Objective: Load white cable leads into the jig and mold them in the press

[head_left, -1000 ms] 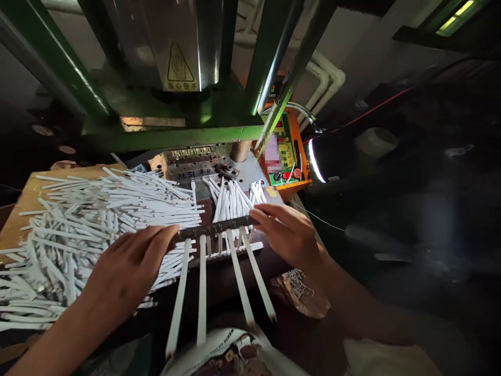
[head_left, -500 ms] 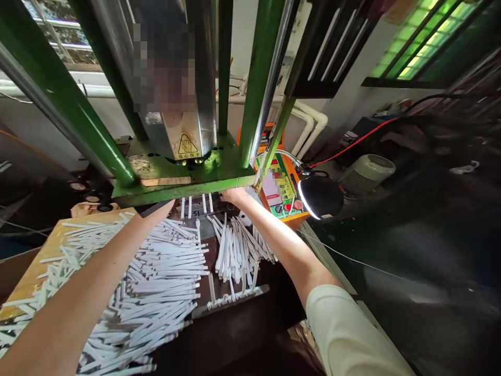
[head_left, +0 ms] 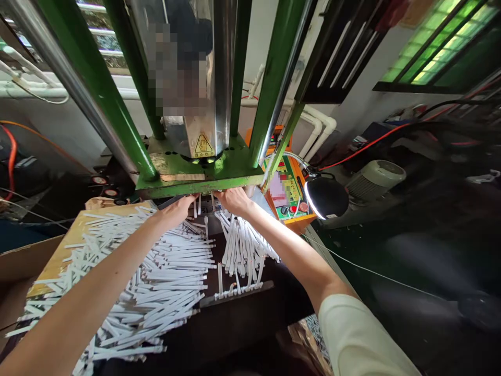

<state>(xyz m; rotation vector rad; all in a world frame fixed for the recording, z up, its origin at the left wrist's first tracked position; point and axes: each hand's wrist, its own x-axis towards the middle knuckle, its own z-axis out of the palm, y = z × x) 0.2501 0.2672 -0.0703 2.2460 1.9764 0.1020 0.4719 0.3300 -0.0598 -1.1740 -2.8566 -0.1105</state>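
Observation:
My left hand (head_left: 180, 208) reaches to the front edge of a green press plate (head_left: 203, 183), its fingers bent and pressed together beside short white strips (head_left: 197, 204) that stick out from below. My right hand (head_left: 235, 201) is at the same edge, a little to the right, with fingers curled under the plate next to another white strip (head_left: 213, 202). The plate hides the fingertips of both hands, so what they pinch does not show. A wide pile of white strips with small end pieces (head_left: 164, 277) lies below my left forearm. A smaller bundle of white strips (head_left: 240, 245) lies between my forearms.
A bar holding several white pieces (head_left: 238, 291) lies on the dark table. Green columns (head_left: 274, 83) rise around the press. To the right stand an orange control box (head_left: 287, 193) and a lit black lamp (head_left: 326, 196). A yellow board (head_left: 58, 261) lies under the large pile.
My left hand has come into view and moved right, up to the strips under the plate. My right hand has shifted left, over the right-hand strips. The view has swung slightly left.

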